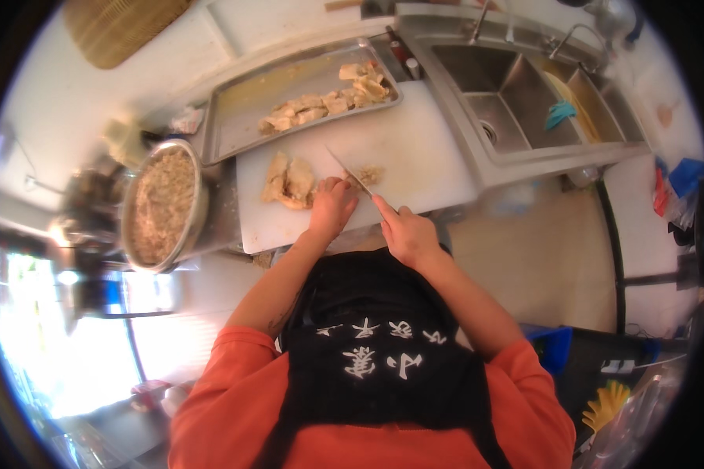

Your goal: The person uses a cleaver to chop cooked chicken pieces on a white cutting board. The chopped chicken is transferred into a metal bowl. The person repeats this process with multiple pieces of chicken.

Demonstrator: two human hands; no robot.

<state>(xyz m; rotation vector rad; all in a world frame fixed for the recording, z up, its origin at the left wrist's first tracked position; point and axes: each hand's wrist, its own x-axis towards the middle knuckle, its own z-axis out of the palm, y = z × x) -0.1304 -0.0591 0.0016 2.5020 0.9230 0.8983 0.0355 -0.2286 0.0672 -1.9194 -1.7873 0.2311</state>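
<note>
My right hand grips the handle of a kitchen knife, its blade angled up and left over the white cutting board. Close to the blade's left side, the curled fingers of my left hand press on a small piece of pale food, mostly hidden beneath them. Larger pale chunks that look like cooked meat lie just left of that hand. Finely chopped bits are heaped right of the blade.
Behind the board, a metal tray holds several more pale pieces. A steel bowl full of chopped food stands at left. The steel sink on the right contains a teal cloth. Bottles stand between tray and sink.
</note>
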